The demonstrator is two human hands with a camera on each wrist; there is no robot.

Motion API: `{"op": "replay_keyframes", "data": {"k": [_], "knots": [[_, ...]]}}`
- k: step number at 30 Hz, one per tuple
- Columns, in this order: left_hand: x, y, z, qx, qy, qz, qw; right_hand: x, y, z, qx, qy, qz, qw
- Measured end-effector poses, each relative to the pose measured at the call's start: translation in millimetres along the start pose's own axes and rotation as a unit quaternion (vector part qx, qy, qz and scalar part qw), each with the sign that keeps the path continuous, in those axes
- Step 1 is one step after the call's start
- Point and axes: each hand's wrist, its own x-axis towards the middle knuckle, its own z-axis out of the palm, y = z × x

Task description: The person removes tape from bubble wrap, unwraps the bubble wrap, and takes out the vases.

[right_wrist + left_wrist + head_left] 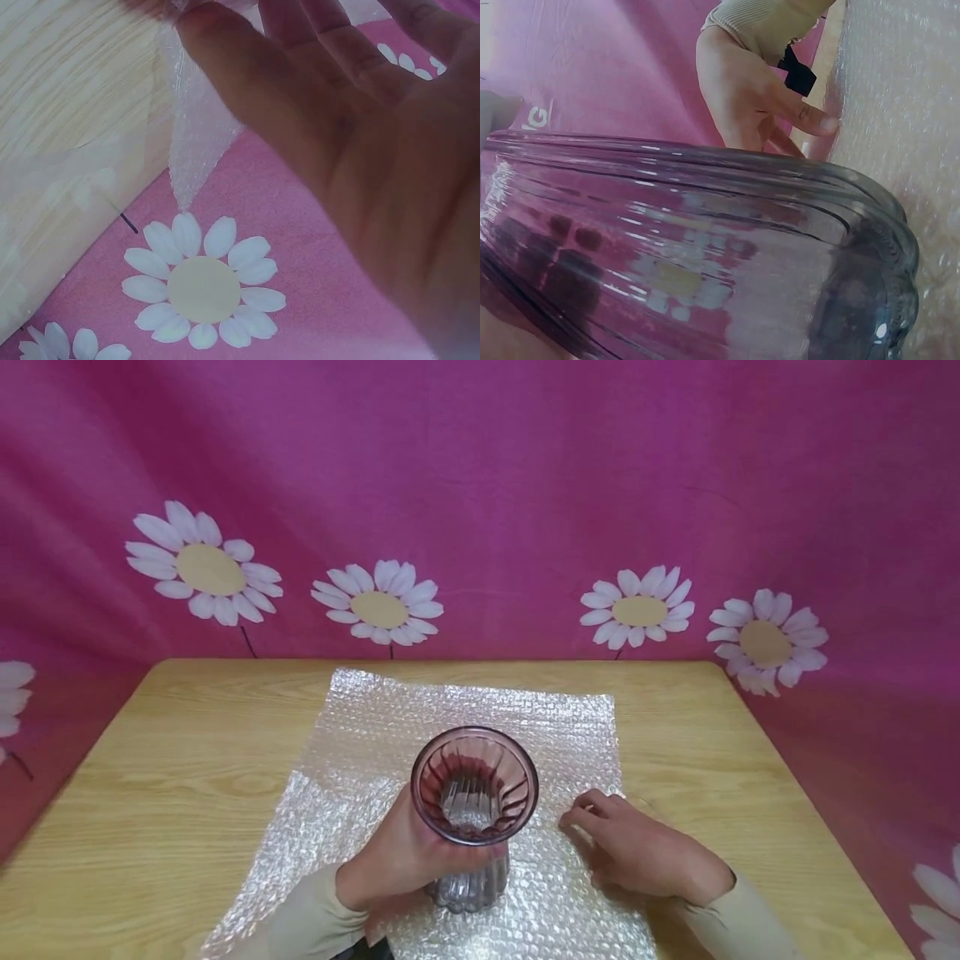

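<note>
In the head view my left hand [420, 847] grips a ribbed glass vase [474, 893] round its body. The vase has a wide purple-tinted rim and clear glass lower down. It stands tilted toward me over a sheet of bubble wrap [555, 743]; in the left wrist view its scalloped base [907, 277] is close to the wrap. At the wrap's right edge my right hand [637, 843] pinches the sheet, its thumb [217, 37] against the plastic in the right wrist view. The other fingertips are partly hidden there.
The wrap lies across a light wood-grain table [187, 777] with rounded far corners. Behind and beside the table hangs a magenta cloth [510, 485] printed with white daisies. A dark object [363, 950] shows beneath my left sleeve at the front edge.
</note>
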Motion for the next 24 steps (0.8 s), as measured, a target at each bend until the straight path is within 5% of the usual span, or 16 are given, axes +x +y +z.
{"op": "replay_keyframes", "data": {"k": [24], "knots": [[-4.6, -4.9, -0.9, 0.016, 0.006, 0.018, 0.9997, -1.5, -4.4, 1.0, 0.005, -0.004, 0.025, 1.0]]}}
